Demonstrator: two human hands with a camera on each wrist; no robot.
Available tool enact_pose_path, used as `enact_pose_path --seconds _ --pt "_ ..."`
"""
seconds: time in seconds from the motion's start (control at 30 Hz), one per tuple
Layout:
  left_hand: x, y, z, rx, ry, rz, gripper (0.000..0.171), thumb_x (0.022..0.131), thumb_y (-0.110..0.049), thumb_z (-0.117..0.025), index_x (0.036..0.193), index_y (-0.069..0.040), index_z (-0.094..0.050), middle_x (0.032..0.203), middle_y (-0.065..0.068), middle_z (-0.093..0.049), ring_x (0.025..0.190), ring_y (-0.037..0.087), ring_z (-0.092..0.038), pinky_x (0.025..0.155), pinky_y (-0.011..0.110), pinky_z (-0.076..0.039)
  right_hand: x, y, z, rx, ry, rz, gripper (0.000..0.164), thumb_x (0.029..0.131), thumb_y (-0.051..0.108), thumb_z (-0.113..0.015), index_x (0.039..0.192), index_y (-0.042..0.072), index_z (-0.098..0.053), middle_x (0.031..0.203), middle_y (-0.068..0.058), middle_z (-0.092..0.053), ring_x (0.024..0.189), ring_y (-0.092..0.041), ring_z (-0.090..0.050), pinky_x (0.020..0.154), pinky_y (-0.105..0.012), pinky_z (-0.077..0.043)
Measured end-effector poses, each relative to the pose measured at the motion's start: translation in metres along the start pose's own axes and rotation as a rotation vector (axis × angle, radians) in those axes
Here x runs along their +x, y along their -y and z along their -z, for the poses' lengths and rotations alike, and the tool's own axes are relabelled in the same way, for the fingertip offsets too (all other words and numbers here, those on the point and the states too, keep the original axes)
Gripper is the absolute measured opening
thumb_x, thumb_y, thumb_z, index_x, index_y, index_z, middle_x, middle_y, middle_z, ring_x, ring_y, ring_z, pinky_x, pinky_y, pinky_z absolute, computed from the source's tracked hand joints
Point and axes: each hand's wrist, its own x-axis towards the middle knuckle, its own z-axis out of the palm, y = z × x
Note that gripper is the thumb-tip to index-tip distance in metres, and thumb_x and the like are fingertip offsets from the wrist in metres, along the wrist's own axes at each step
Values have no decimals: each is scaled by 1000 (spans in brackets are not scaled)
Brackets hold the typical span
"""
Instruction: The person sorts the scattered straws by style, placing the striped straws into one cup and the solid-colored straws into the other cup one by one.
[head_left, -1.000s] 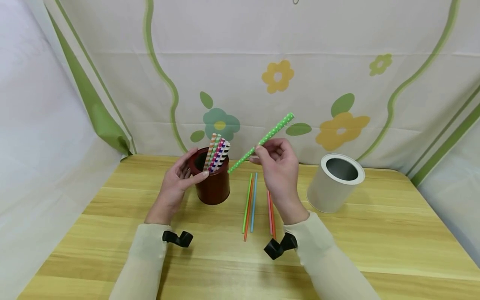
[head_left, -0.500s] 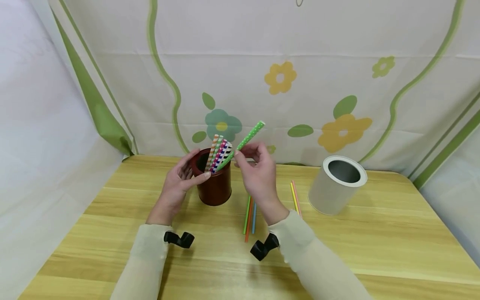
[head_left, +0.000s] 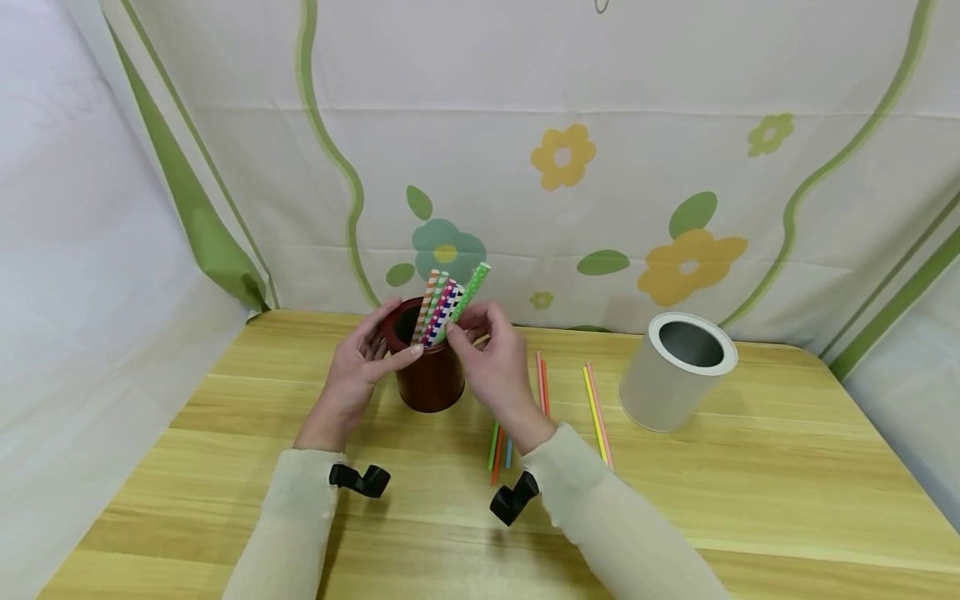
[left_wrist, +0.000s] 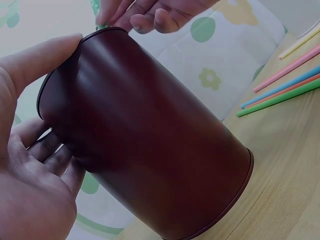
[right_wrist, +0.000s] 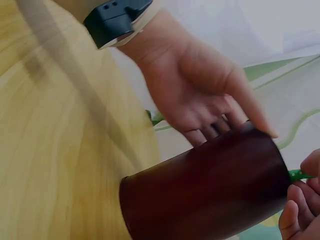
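Observation:
A dark red can (head_left: 431, 387) stands on the table with several patterned paper straws (head_left: 425, 308) leaning in its mouth. My left hand (head_left: 351, 371) holds the can by its upper left side, thumb (left_wrist: 50, 57) at the rim and fingers behind. Between the thumb and fingers of my right hand (head_left: 491, 358) is a green straw with white dots (head_left: 474, 287), tilted to the right. The straw's lower part is in the can's mouth, and its lower end is hidden. In the right wrist view the pinching fingertips are right at the rim.
Thin plain-coloured straws lie on the wooden table: green, orange and blue ones (head_left: 500, 454) partly under my right wrist, a pink and red pair (head_left: 543, 387), and a yellow and pink pair (head_left: 597, 412). A white can (head_left: 652, 387) stands at right. A flowered curtain (head_left: 480, 167) hangs behind.
My right hand has moved left and down with the green dotted straw, bringing it from beside the red can into its mouth. The left hand has stayed on the can.

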Motion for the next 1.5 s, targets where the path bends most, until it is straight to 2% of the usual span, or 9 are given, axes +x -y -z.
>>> enact_pose_path --seconds 0.33,0.57,0.9,1.07,1.17,1.27,1.33,1.5 --pt "1 1 -2 -9 14 -19 80 98 -3 -75 168 -17 -40 175 1 -36 163 16 -33 138 38 -21 -1 -4 0 -26 21 6 18 99 17 -75 113 9 -67 105 -6 -74 91 -18 -65 77 -27 -57" --pt "1 2 -2 -8 11 -13 80 98 -3 -76 167 -19 -41 176 -1 -35 163 15 -32 138 37 -21 -2 -6 0 -39 26 5 21 99 22 -76 114 10 -67 106 -4 -76 90 -18 -66 78 -26 -58" --pt "1 2 -2 -8 13 -17 80 97 -4 -76 168 -19 -40 175 1 -37 164 17 -32 138 39 -20 -6 -6 4 -6 35 -21 18 99 19 -76 113 12 -67 110 -3 -76 88 -16 -69 74 -25 -58" --pt "1 3 -3 -8 16 -10 81 97 -5 -76 168 -19 -39 176 -1 -35 164 17 -31 138 39 -20 -10 -5 7 36 72 -40 19 100 16 -75 116 11 -67 112 -5 -75 85 -25 -74 61 -26 -58" --pt "1 2 -3 -1 15 -2 81 97 -6 -77 168 -20 -40 177 -1 -34 165 17 -30 138 40 -20 -14 -4 12 65 82 -56 21 100 16 -75 119 11 -68 114 -6 -76 85 -33 -75 59 -28 -60" --pt "1 2 -3 -2 16 1 81 97 -5 -77 168 -20 -40 177 -1 -34 165 17 -29 138 40 -20 -16 -3 21 79 57 -55 20 101 16 -75 119 10 -69 114 -7 -77 87 -34 -75 63 -28 -63" --pt "1 2 -2 -4 18 1 82 97 -5 -77 168 -20 -39 177 -1 -33 165 17 -29 138 39 -20 -17 -3 28 63 26 -42 18 99 14 -76 116 10 -70 113 -8 -77 91 -29 -74 68 -26 -63" --pt "1 2 0 -6 10 -3 81 97 -5 -77 168 -20 -40 177 -1 -33 165 16 -29 138 39 -20 -18 -5 49 -15 5 -40 21 97 17 -79 117 13 -71 114 -6 -77 104 -18 -73 91 -31 -61"
